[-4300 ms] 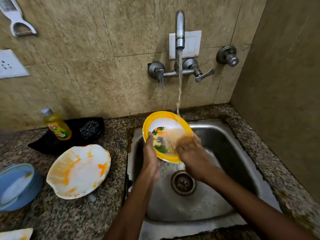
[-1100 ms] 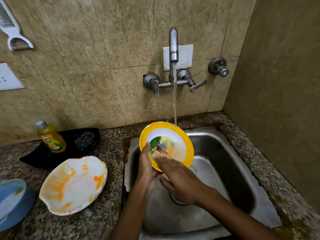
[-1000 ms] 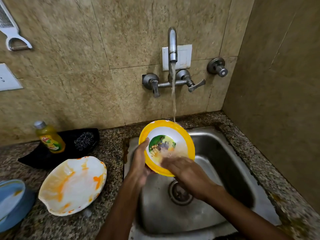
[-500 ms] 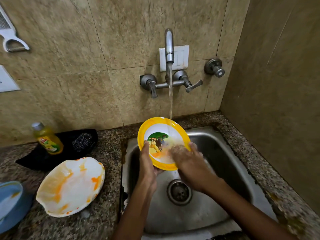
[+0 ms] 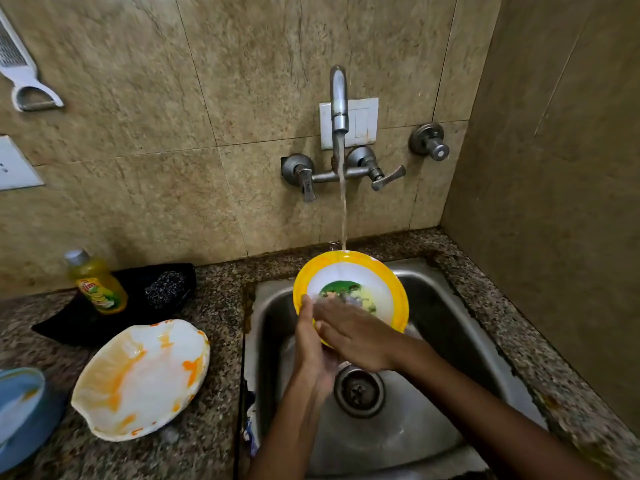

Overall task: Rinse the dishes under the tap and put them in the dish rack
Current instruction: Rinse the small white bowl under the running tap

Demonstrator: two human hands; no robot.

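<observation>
A yellow-rimmed plate (image 5: 374, 282) with a green picture in its middle is tilted up over the steel sink (image 5: 446, 313). Water runs from the wall tap (image 5: 338, 98) onto the plate's top edge. My left hand (image 5: 311, 344) grips the plate's lower left rim. My right hand (image 5: 353, 332) lies flat on the plate's face, fingers spread toward the left. A white plate (image 5: 142, 379) smeared with orange sits on the counter left of the sink. A blue dish (image 5: 17, 410) is at the far left edge. No dish rack is in view.
A yellow dish-soap bottle (image 5: 97, 282) and a steel scrubber (image 5: 164, 289) rest on a black tray (image 5: 62, 323) by the wall. The sink drain (image 5: 358, 391) is open below my hands. A grater (image 5: 20, 74) hangs on the tiled wall. A side wall stands at the right.
The plate has shifted slightly right and up under the stream. My right hand slid from the plate's right side across its face to the lower left.
</observation>
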